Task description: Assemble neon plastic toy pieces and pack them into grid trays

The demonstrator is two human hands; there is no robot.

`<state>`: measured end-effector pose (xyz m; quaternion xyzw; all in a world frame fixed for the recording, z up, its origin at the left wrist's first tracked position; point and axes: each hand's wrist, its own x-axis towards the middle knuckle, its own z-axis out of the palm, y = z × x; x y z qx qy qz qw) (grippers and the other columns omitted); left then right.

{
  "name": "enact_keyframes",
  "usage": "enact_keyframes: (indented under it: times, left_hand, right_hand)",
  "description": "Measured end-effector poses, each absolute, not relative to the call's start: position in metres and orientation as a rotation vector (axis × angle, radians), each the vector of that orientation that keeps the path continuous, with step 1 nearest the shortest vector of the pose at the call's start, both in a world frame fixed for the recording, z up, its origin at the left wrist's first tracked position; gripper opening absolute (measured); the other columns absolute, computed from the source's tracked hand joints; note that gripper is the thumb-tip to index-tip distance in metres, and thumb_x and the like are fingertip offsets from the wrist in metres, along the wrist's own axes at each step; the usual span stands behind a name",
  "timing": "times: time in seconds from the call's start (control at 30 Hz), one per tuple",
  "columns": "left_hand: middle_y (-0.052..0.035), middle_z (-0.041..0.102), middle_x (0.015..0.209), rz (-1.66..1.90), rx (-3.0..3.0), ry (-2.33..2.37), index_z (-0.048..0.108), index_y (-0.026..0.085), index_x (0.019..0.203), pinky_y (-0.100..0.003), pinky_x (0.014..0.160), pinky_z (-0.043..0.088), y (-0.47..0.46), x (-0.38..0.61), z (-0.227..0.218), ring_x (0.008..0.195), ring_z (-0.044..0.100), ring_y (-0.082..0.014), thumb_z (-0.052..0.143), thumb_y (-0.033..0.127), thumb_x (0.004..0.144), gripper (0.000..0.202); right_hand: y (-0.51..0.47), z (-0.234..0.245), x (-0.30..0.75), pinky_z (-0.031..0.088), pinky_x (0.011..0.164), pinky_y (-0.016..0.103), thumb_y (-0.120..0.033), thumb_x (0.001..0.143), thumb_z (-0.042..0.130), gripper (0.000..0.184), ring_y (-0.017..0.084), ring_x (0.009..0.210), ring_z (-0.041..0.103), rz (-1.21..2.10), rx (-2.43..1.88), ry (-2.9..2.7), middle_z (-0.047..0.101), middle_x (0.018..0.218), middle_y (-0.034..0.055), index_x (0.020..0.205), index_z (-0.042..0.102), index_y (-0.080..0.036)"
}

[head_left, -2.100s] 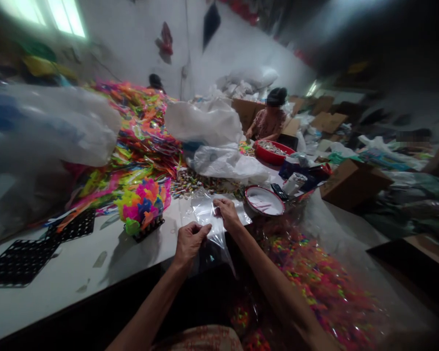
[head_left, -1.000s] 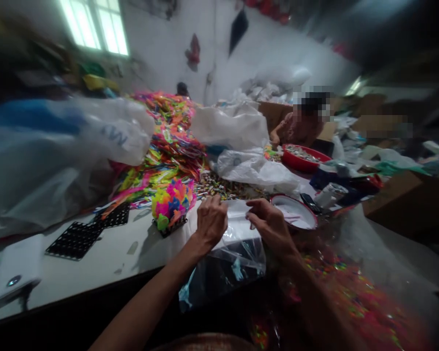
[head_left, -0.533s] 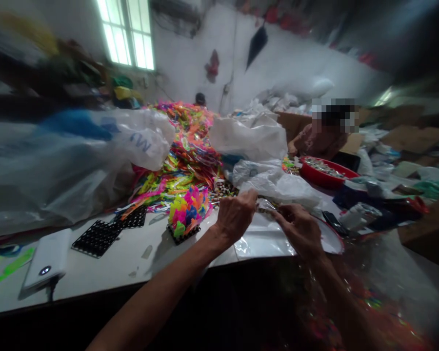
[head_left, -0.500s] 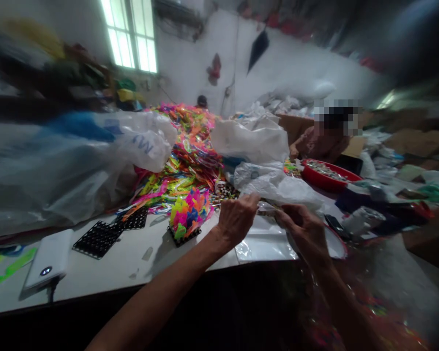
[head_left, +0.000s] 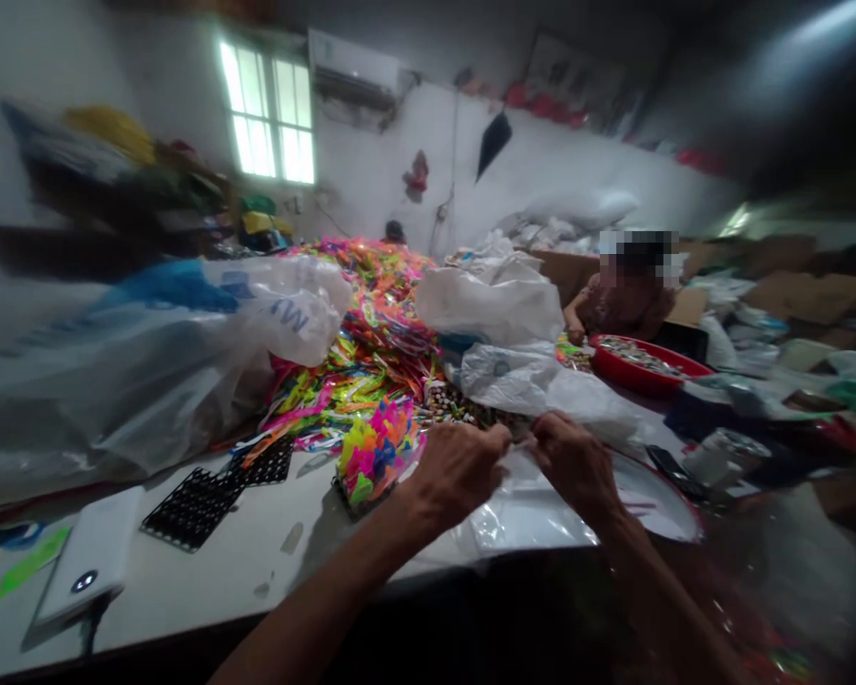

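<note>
My left hand [head_left: 463,466] is closed in a pinch, level with my right hand [head_left: 574,466], which is closed too. A thin clear plastic bag [head_left: 519,440] seems to stretch between their fingertips, mostly hidden. Under the hands, flat clear plastic bags [head_left: 532,518] lie at the table's front edge, shining. Left of my left hand stands a dense cluster of bright pink, yellow, blue and orange pieces [head_left: 378,442] in a black grid holder. Behind it rises a big heap of colourful plastic strips [head_left: 378,333].
Black perforated trays [head_left: 194,509] and a white power bank [head_left: 92,552] with a cable lie left. Large plastic sacks [head_left: 285,304] flank the heap. At right are a round white tray [head_left: 660,499], a dark phone [head_left: 674,471] and a red basin [head_left: 646,381] beside another person [head_left: 628,303].
My hands have come closer together and sit lower in the picture. The camera view has tilted up a little, and more of the round tray shows at right.
</note>
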<state>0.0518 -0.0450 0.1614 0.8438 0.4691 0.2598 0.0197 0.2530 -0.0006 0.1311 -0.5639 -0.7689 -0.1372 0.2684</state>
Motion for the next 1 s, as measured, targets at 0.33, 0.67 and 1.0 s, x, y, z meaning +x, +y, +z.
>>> enact_keyframes:
  times: [0.33, 0.67, 1.0]
  left_hand:
    - [0.0009, 0.054, 0.057, 1.043, 2.411, 1.385, 0.061, 0.017, 0.065, -0.023, 0.055, 0.032, -0.025, 0.02, 0.201, 0.055, 0.048, -0.012, 0.043, 0.041, 0.085, 0.036]
    - [0.0032, 0.046, 0.056, 1.368, 1.915, 1.214, 0.058, 0.017, 0.065, -0.021, 0.051, 0.032, -0.04, -0.009, 0.202, 0.054, 0.04, -0.01, 0.048, 0.043, 0.081, 0.033]
    - [0.0006, 0.058, 0.067, 1.488, 1.756, 1.204, 0.062, 0.017, 0.083, -0.024, 0.062, 0.041, -0.03, 0.022, 0.186, 0.064, 0.052, -0.0141, 0.047, 0.041, 0.083, 0.029]
  right_hand:
    - [-0.027, 0.198, 0.211, 0.045, 0.078, 0.033, -0.037, 0.069, 0.068, 0.047, 0.023, 0.098, 0.055, 0.28, -0.932, -1.993, 0.06, 0.111, 0.0092, 0.111, 0.058, -0.02]
    - [-0.004, 0.193, 0.232, 0.038, 0.051, 0.021, -0.028, 0.07, 0.063, 0.015, 0.009, 0.054, 0.048, 1.006, -0.99, -2.023, 0.056, 0.06, -0.0016, 0.073, 0.063, -0.013]
    - [-0.036, 0.216, 0.23, 0.034, 0.044, 0.019, -0.038, 0.081, 0.056, 0.023, 0.006, 0.047, 0.042, 0.775, -0.891, -1.953, 0.054, 0.065, -0.0024, 0.077, 0.052, -0.016]
